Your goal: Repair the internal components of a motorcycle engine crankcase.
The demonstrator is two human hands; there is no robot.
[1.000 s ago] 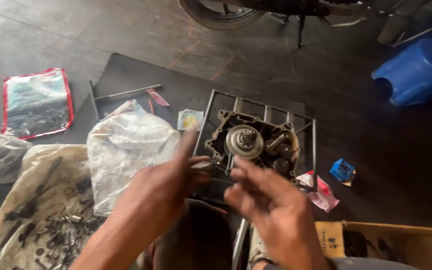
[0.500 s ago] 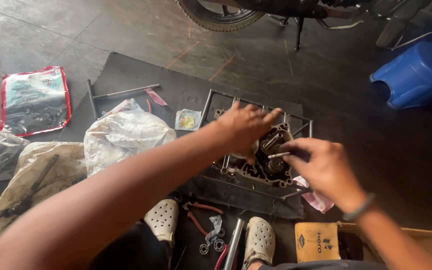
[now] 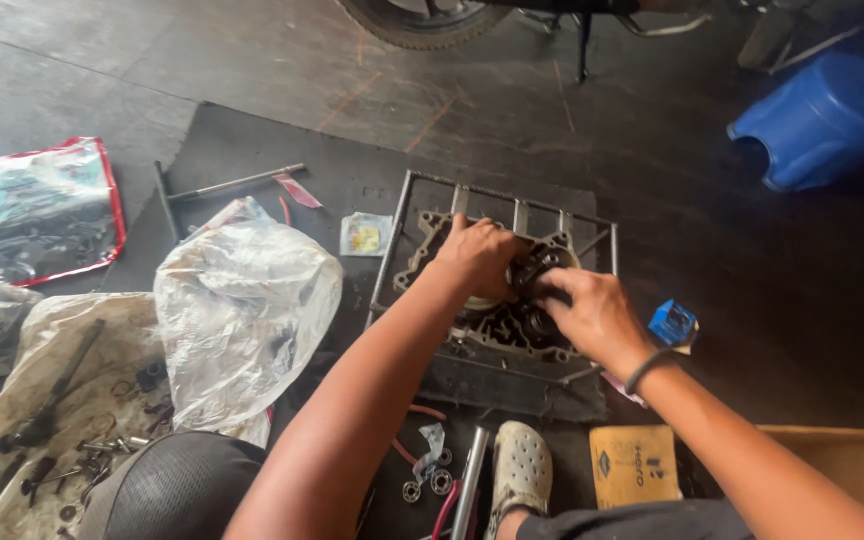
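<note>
Fingers of both hands, left and right, curl around parts inside the engine case on its metal rack.

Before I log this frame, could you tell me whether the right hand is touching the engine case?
Touching. The head view shows the right hand resting on the engine case, its fingers pressed onto the parts inside.

Support surface: dark stained concrete floor. Black rectangular rubber mat lies flat on it. On the mat: grey metal bar frame, long steel T-handle wrench, small yellow-and-clear plastic packet, crumpled clear plastic bag. Left of the mat, directly on the floor: red-edged clear plastic pouch and oil-stained cloth sheet strewn with small metal parts. Overturned blue plastic stool stands far right
</note>
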